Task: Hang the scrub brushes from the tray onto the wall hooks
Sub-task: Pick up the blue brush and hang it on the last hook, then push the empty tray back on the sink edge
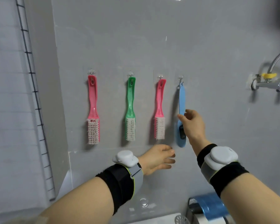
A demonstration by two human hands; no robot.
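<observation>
Blue brush (182, 101) is on the fourth hook (180, 77), rightmost in the row, turned edge-on to me and a bit tilted, so I can't confirm the hole is fully seated. My right hand (191, 122) is at its lower handle, fingers loosely spread, at most grazing it, not clamped. My left hand (157, 157) hovers open and empty below the row, near the blue brush's head.

To finish clean, I'd steady the handle, let it turn flat to the wall, then ease off straight back so it doesn't swing or pop off the hook.

Neighbours: pink brush (160, 109) hangs just left of blue, so not much room that side. Green brush (130, 109) and the other pink brush (93, 110) further left, all hanging straight. Right of blue is bare wall out to the tap (265, 81), well apart. That's the free exit. Tray isn't clearly in view, can't tell if more brushes remain.
</observation>
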